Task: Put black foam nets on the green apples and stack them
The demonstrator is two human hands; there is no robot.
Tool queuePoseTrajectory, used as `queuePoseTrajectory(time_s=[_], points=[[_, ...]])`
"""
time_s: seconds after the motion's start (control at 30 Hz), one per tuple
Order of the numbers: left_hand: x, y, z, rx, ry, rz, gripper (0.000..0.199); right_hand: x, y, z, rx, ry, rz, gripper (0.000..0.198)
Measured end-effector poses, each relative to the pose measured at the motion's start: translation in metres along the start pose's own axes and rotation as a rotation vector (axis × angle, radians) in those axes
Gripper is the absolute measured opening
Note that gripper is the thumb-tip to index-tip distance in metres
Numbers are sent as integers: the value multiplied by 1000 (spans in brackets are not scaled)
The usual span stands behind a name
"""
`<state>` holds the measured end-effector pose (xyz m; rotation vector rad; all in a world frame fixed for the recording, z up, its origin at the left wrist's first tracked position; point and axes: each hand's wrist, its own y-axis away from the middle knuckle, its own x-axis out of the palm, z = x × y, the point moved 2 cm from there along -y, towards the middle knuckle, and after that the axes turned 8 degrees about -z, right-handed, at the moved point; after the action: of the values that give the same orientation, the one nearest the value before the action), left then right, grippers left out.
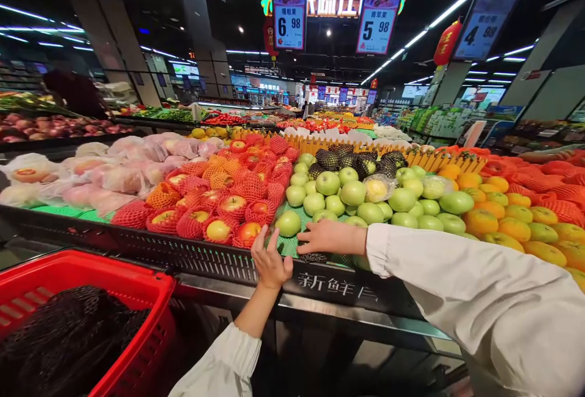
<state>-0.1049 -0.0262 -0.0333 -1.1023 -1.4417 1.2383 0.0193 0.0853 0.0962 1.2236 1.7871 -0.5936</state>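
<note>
A green apple [288, 223] sits at the front left corner of the green apple section, on a green mesh mat. My left hand [272, 262] is at the bin's front edge, fingers raised and apart, close to that apple's left side. To its right my right hand [329, 238] reaches in palm down with its fingers spread, pointing left; whether it touches the apple I cannot tell. Black netting [314, 257] shows partly beneath the right hand. More green apples [335, 204] are piled behind, some in black net sleeves [328, 160].
Red apples in foam nets [233, 204] lie to the left, with bagged fruit [114, 172] beyond. Oranges [517, 228] are on the right. A red basket [158, 299] holding black netting [68, 339] stands at lower left. The bin's black front rim [196, 257] runs below the fruit.
</note>
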Motion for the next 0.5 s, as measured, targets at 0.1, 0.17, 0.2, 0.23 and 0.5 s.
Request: queuePoseTrajectory(time_s=[0.1,0.17,0.2,0.23,0.5], points=[[0,1,0,2,-2,-14,64,-23,24,-19,80,-20,-63,52],[0,1,1,-3,2,-21,64,-43,51,-46,253,-114,-212,77],[0,1,1,-5,6,-23,64,-52,69,-64,385,-172,-337,83],[0,1,1,-5,10,-23,64,-59,89,-84,542,-207,-458,86],[-2,-1,0,-12,20,-9,62,-4,258,-207,1761,-26,-531,93]])
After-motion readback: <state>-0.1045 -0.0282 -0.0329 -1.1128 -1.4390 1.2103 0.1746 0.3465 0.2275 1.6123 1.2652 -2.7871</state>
